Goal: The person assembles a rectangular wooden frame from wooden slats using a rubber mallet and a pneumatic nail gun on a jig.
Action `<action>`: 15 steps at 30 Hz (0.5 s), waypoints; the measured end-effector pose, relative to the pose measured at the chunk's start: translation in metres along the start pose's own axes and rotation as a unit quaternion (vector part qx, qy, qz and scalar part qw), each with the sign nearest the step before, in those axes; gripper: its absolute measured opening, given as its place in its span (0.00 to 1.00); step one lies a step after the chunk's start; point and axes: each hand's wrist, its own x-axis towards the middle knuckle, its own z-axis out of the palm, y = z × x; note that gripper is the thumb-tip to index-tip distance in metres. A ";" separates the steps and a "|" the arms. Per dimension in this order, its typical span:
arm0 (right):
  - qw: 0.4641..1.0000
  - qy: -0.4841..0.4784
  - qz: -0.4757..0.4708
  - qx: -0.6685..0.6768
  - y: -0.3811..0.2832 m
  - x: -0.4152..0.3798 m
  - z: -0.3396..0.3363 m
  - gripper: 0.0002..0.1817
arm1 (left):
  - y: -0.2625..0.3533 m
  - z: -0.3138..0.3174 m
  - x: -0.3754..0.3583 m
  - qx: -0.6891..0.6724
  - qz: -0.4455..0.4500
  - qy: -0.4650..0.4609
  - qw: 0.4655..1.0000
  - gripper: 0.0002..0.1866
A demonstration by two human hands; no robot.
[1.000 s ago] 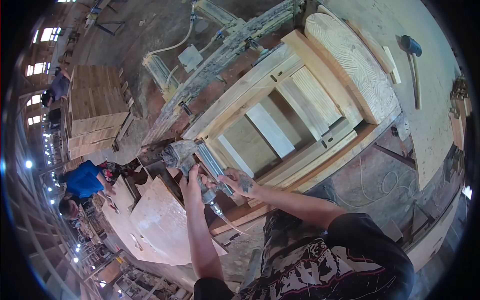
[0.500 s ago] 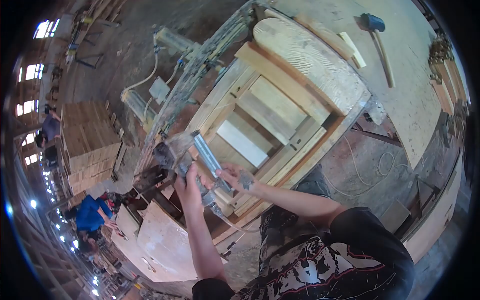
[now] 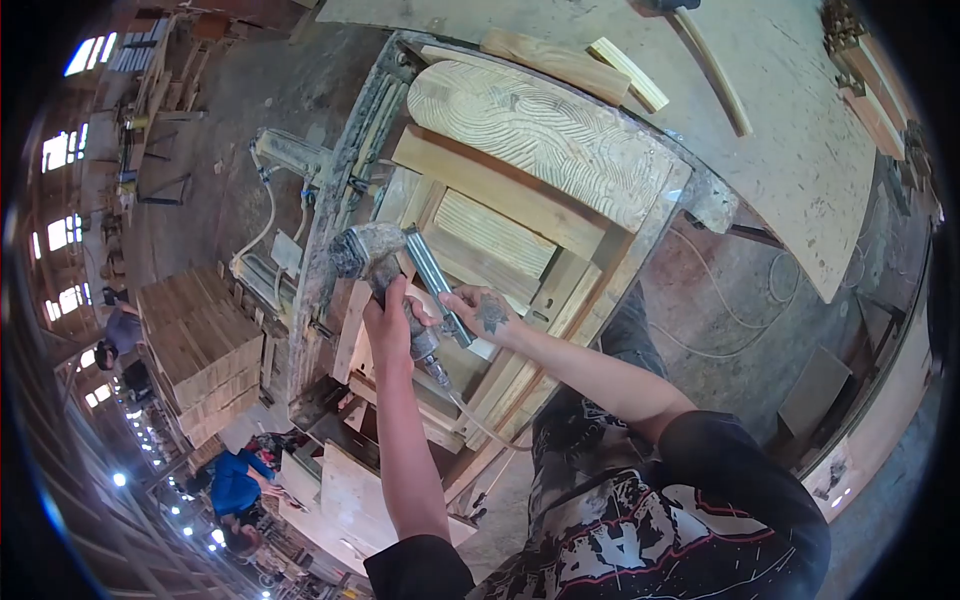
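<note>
A worn air nail gun is held over the left side of a wooden frame lying on a bench. My left hand is wrapped around its handle, above the fitting of the air hose. My right hand is closed on the lower part of the gun's shiny metal magazine, with the fingertips partly hidden. Beneath the gun, the frame encloses slats and panels, including a ribbed panel.
A rounded board with wavy grain lies along the bench's far side. Wood offcuts and a mallet rest on a sheet beyond. Air cylinders line the bench's left. Stacked boards and a person in blue are further left.
The view has turned, and the bench appears shifted left and up. Both hands keep hold of the nail gun, which now sits further over the frame and covers more of its inner panels.
</note>
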 end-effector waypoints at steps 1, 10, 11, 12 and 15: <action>1.000 -0.005 0.003 0.009 0.000 0.000 -0.001 0.27 | 0.002 0.000 0.000 0.008 -0.009 0.006 1.000 0.13; 0.999 -0.026 -0.016 0.017 0.004 0.000 0.002 0.26 | 0.018 0.003 -0.015 0.018 0.008 0.026 0.999 0.13; 0.999 -0.022 -0.034 0.005 0.004 0.000 0.000 0.25 | 0.018 0.004 -0.017 0.000 0.008 0.038 0.999 0.14; 0.999 -0.018 -0.031 0.006 0.000 -0.005 -0.004 0.25 | 0.014 -0.002 -0.024 0.002 0.005 0.034 0.999 0.14; 0.988 -0.081 -0.074 -0.110 -0.014 -0.028 -0.029 0.22 | -0.001 -0.033 -0.063 0.006 0.068 -0.024 0.997 0.15</action>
